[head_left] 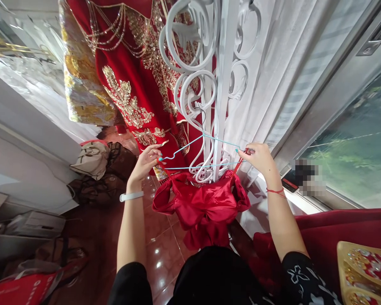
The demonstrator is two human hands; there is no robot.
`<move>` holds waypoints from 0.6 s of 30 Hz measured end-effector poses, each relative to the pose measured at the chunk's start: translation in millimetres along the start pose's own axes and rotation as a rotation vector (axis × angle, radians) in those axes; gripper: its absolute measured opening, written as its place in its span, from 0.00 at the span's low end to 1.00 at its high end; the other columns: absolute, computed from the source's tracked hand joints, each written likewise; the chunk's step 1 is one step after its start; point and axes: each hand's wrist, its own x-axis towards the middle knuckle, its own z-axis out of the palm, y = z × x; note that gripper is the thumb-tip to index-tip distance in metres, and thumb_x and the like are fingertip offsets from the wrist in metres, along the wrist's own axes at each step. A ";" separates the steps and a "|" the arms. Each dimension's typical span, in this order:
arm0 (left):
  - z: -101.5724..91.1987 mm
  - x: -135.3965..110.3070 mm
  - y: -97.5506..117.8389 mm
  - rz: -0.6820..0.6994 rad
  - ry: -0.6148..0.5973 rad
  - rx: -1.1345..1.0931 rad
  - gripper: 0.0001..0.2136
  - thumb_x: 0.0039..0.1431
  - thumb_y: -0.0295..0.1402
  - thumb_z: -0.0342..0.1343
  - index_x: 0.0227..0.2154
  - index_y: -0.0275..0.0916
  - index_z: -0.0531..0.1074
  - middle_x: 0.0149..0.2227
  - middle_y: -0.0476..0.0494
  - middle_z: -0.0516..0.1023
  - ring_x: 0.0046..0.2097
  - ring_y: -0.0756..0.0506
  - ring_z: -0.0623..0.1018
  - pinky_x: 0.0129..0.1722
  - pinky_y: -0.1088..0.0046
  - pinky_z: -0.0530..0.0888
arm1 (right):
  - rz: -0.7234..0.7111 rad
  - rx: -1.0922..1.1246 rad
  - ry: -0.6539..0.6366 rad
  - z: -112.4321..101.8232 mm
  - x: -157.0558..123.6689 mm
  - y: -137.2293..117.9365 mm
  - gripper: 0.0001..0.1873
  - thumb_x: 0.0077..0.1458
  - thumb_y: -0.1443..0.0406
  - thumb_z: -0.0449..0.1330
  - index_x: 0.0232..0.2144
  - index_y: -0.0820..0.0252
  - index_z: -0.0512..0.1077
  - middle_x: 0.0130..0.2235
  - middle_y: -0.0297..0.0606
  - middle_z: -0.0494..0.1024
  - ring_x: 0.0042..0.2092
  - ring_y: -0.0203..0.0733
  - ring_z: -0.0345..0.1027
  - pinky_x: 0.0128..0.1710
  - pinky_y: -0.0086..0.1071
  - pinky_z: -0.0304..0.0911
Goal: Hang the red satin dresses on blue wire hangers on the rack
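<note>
A thin light-blue wire hanger (206, 152) hangs from a hook on the white scrolled metal stand (209, 97). My left hand (146, 163) pinches the hanger's left end. My right hand (258, 157) is closed on the hanger's right end together with a thin red strap. A shiny red satin garment (203, 207) sags below the hanger between my forearms, close to my body. A white band sits on my left wrist and a red string on my right wrist.
A red gown with gold embroidery (130, 80) hangs behind the stand. White curtain (273, 76) and a window (352, 144) are on the right. Bags (92, 159) lie on the red tiled floor at left. Red cloth with a gold panel (365, 267) lies lower right.
</note>
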 end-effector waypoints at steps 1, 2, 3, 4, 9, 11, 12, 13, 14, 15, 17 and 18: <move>3.0 6.1 4.4 0.006 -0.047 0.027 0.22 0.53 0.34 0.68 0.50 0.40 0.73 0.36 0.49 0.73 0.36 0.51 0.76 0.39 0.74 0.79 | 0.001 0.000 -0.002 0.6 0.3 0.7 0.29 0.57 0.46 0.57 0.16 0.52 0.49 0.18 0.30 0.57 0.23 0.35 0.48 0.28 0.35 0.48; 6.6 12.7 9.1 0.006 -0.091 0.063 0.22 0.53 0.34 0.67 0.52 0.40 0.73 0.37 0.48 0.73 0.37 0.51 0.76 0.40 0.72 0.80 | 0.004 0.001 -0.005 1.3 0.6 1.9 0.30 0.57 0.46 0.57 0.16 0.53 0.49 0.18 0.29 0.57 0.23 0.35 0.48 0.28 0.35 0.48; 10.4 19.3 14.0 0.001 -0.131 0.108 0.24 0.52 0.33 0.67 0.53 0.40 0.72 0.38 0.48 0.74 0.38 0.50 0.77 0.41 0.71 0.80 | 0.007 0.001 -0.011 2.3 0.9 3.5 0.30 0.57 0.46 0.57 0.16 0.53 0.50 0.18 0.29 0.56 0.23 0.35 0.48 0.28 0.35 0.49; 14.2 25.6 18.8 -0.007 -0.167 0.159 0.25 0.52 0.32 0.66 0.54 0.40 0.72 0.39 0.47 0.74 0.38 0.50 0.77 0.42 0.71 0.80 | 0.010 0.002 -0.019 3.5 1.1 5.3 0.29 0.57 0.47 0.58 0.15 0.53 0.50 0.18 0.29 0.56 0.24 0.35 0.48 0.28 0.35 0.50; 28.9 32.9 32.8 -0.027 -0.253 0.469 0.27 0.51 0.28 0.60 0.57 0.41 0.71 0.42 0.45 0.74 0.40 0.47 0.78 0.46 0.64 0.80 | 0.011 -0.066 0.169 22.7 -6.6 3.4 0.11 0.57 0.57 0.61 0.26 0.57 0.73 0.29 0.37 0.70 0.35 0.44 0.65 0.41 0.40 0.63; 34.7 16.4 31.8 0.039 -0.166 0.618 0.29 0.52 0.24 0.56 0.59 0.41 0.69 0.48 0.41 0.74 0.50 0.43 0.77 0.57 0.57 0.77 | 0.003 -0.088 0.373 39.7 -15.6 -10.6 0.10 0.56 0.62 0.60 0.39 0.57 0.78 0.41 0.43 0.74 0.46 0.50 0.68 0.50 0.47 0.64; 38.4 3.7 29.2 0.089 -0.089 0.686 0.30 0.52 0.23 0.55 0.60 0.42 0.68 0.53 0.39 0.72 0.55 0.42 0.75 0.62 0.54 0.73 | -0.013 -0.072 0.451 50.3 -20.6 -21.3 0.12 0.57 0.64 0.59 0.43 0.56 0.78 0.45 0.45 0.73 0.50 0.51 0.68 0.53 0.49 0.65; 42.8 -11.3 24.9 0.141 -0.005 0.747 0.31 0.53 0.22 0.54 0.61 0.43 0.66 0.58 0.38 0.69 0.61 0.40 0.71 0.66 0.51 0.67 | -0.041 -0.033 0.492 62.1 -25.2 -34.0 0.13 0.57 0.66 0.58 0.44 0.56 0.78 0.46 0.46 0.73 0.51 0.51 0.68 0.54 0.48 0.66; 47.6 -28.2 18.5 0.174 0.081 0.791 0.31 0.54 0.22 0.53 0.62 0.43 0.65 0.60 0.37 0.67 0.64 0.39 0.68 0.68 0.50 0.65 | -0.084 0.021 0.487 74.8 -28.7 -48.4 0.13 0.58 0.68 0.58 0.43 0.56 0.78 0.46 0.46 0.73 0.51 0.51 0.68 0.53 0.47 0.67; 52.5 -46.2 10.2 0.183 0.147 0.828 0.28 0.55 0.22 0.53 0.60 0.43 0.66 0.61 0.36 0.65 0.65 0.38 0.67 0.68 0.50 0.64 | -0.141 0.076 0.424 88.1 -30.7 -63.9 0.13 0.58 0.69 0.57 0.42 0.55 0.78 0.45 0.45 0.73 0.50 0.50 0.69 0.54 0.46 0.67; 61.0 -82.5 -11.0 0.141 0.180 0.904 0.23 0.55 0.24 0.56 0.54 0.44 0.70 0.65 0.35 0.60 0.69 0.34 0.63 0.68 0.49 0.64 | -0.226 0.173 0.213 115.2 -29.3 -95.3 0.15 0.61 0.69 0.56 0.46 0.54 0.78 0.46 0.44 0.76 0.51 0.49 0.71 0.56 0.45 0.67; 63.6 -99.5 -22.7 0.105 0.214 0.936 0.23 0.54 0.25 0.59 0.53 0.43 0.71 0.64 0.33 0.60 0.69 0.32 0.62 0.67 0.48 0.65 | -0.240 0.222 0.096 128.3 -26.3 -109.7 0.17 0.62 0.69 0.56 0.51 0.54 0.76 0.49 0.45 0.77 0.53 0.48 0.71 0.59 0.45 0.66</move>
